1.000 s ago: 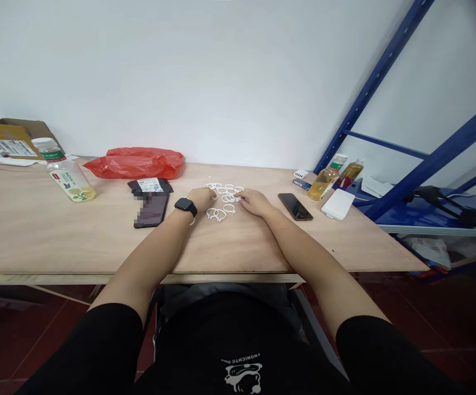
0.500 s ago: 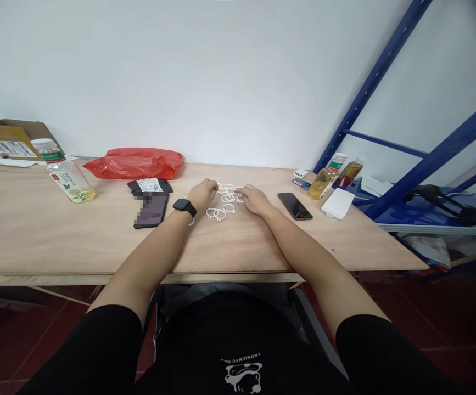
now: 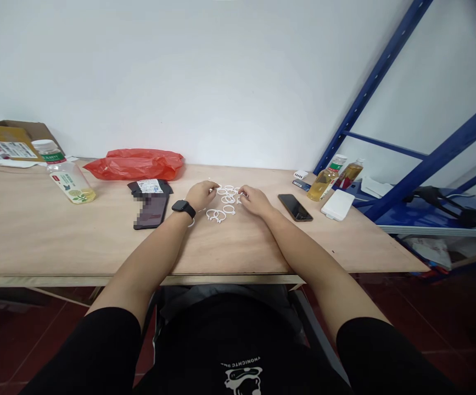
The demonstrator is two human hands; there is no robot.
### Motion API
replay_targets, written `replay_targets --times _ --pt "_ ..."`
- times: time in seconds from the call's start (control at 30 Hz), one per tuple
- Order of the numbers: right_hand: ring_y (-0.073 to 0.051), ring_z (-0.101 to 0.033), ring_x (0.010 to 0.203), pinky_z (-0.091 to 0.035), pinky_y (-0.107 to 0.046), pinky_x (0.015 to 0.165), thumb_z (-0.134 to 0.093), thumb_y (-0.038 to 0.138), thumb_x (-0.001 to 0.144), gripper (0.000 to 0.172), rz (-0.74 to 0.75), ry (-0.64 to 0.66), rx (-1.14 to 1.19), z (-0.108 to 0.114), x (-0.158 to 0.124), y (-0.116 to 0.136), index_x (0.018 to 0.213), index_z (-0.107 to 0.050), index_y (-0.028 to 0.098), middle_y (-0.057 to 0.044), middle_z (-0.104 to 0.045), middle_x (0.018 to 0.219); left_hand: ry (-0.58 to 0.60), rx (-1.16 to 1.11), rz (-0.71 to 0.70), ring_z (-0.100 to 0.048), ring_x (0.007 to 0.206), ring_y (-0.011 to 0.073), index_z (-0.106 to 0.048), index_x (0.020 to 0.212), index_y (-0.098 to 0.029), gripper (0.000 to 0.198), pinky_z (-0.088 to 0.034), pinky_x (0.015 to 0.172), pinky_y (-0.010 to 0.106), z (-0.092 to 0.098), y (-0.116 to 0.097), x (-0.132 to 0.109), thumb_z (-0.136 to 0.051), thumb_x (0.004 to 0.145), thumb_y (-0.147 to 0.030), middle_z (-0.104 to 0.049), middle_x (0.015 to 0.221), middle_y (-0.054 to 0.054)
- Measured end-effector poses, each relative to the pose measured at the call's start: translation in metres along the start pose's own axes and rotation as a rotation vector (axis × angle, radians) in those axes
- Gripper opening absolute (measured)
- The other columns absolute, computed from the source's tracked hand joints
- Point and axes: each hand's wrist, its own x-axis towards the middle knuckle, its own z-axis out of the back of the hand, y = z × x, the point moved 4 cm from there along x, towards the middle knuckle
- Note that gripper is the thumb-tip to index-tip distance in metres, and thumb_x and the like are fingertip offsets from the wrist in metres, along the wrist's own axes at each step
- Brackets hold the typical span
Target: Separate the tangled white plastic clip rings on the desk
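Observation:
Several thin white plastic rings with small tabs lie in a loose cluster on the wooden table, some overlapping. My left hand, with a black watch on its wrist, rests at the cluster's left side. Its fingers are bent over the table, thumb and forefinger apart, with nothing visible between them. On the right side, my right hand has its fingers curled and drawn together at the edge of a white ring. Part of that ring is hidden by the fingers. Another ring shows partly beneath my left wrist.
A dark phone, a white power bank and a tea bottle stand to the right. On the left are a dark pouch, a red plastic bag, another bottle and a cardboard box. A blue rack borders the right.
My right fingers have curled and pulled back slightly to the right from their stretched pose. My left hand has shifted a little to the left and its fingers have loosened.

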Motion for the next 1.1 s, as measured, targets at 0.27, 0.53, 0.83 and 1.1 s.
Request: replay_targets --times 0.27,0.53,0.83,1.1 --pt "-0.020 -0.060 0.077 -0.038 -0.028 0.068 -0.048 0.020 0.084 0.022 -0.041 -0.015 -0.054 0.003 0.000 0.000 0.094 -0.066 0.022 -0.003 -0.072 0.086 -0.080 -0.036 -0.010 -0.062 0.079 0.0179 -0.071 0.098 -0.017 0.026 -0.051 0.081 0.032 0.005 -0.003 -0.002 -0.049 0.084 -0.021 -0.071 0.095 0.006" --pt "-0.020 -0.061 0.076 -0.038 -0.028 0.068 -0.047 0.019 0.084 0.021 -0.018 -0.005 -0.100 0.003 0.002 0.004 0.085 -0.068 0.022 -0.004 -0.073 0.084 -0.061 -0.009 0.028 -0.062 0.081 0.0195 -0.072 0.094 -0.017 0.026 -0.050 0.081 0.033 0.006 -0.002 -0.001 -0.050 0.081 -0.022 -0.071 0.092 0.007" --pt "-0.020 -0.063 0.081 -0.040 -0.028 0.072 -0.045 0.017 0.084 0.028 0.060 0.025 -0.044 0.003 -0.001 0.022 0.098 -0.068 0.022 -0.003 -0.073 0.088 -0.012 -0.042 0.066 -0.064 0.080 0.0182 -0.071 0.104 -0.019 0.028 -0.050 0.080 0.030 0.006 -0.007 -0.002 -0.049 0.088 -0.026 -0.073 0.093 0.005" --pt "-0.021 -0.065 0.097 -0.044 -0.029 0.083 -0.055 0.026 0.085 0.030 0.321 0.193 -0.014 -0.009 -0.014 0.074 0.110 -0.070 0.024 -0.004 -0.073 0.106 -0.018 -0.036 0.094 -0.067 0.078 0.0185 -0.075 0.102 -0.017 0.029 -0.052 0.080 0.030 0.007 -0.005 -0.003 -0.054 0.086 -0.028 -0.076 0.093 0.006"
